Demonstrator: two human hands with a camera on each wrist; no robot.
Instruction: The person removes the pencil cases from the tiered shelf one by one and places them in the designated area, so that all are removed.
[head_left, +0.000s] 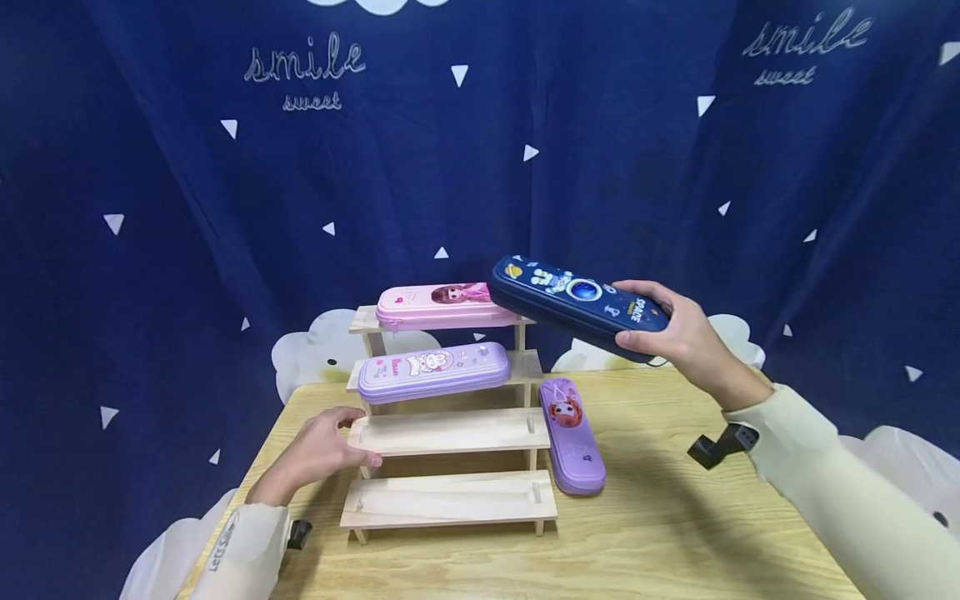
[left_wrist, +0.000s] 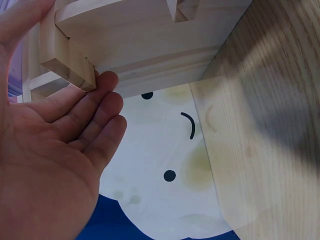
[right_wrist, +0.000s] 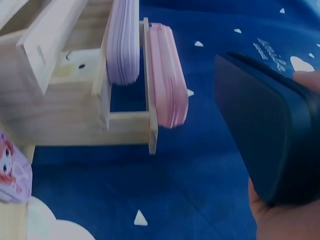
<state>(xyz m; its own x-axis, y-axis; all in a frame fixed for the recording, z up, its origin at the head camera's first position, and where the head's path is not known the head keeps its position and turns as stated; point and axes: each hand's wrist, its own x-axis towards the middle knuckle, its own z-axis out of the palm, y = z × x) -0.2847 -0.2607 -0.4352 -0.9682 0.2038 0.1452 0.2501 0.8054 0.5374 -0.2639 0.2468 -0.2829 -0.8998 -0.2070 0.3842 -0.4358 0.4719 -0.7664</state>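
Note:
My right hand (head_left: 690, 342) grips a navy pencil case (head_left: 558, 304) printed with a planet, an astronaut and "SPACE". It is raised and tilted at the right of the top step, its left end overlapping the pink pencil case in the head view. My left hand (head_left: 318, 450) holds the left end of a stepped wooden rack (head_left: 450, 432), thumb at the front of a lower step. The pink pencil case (head_left: 442, 306) lies on the top step, and a lilac one (head_left: 435, 371) on the step below. The right wrist view shows the dark underside of the navy case (right_wrist: 255, 125).
A purple pencil case (head_left: 573, 437) with a red-haired doll picture lies on the wooden table (head_left: 660, 500), right of the rack. Behind everything hangs a dark blue curtain (head_left: 637, 183) with white triangles and clouds. The two lower steps are bare wood.

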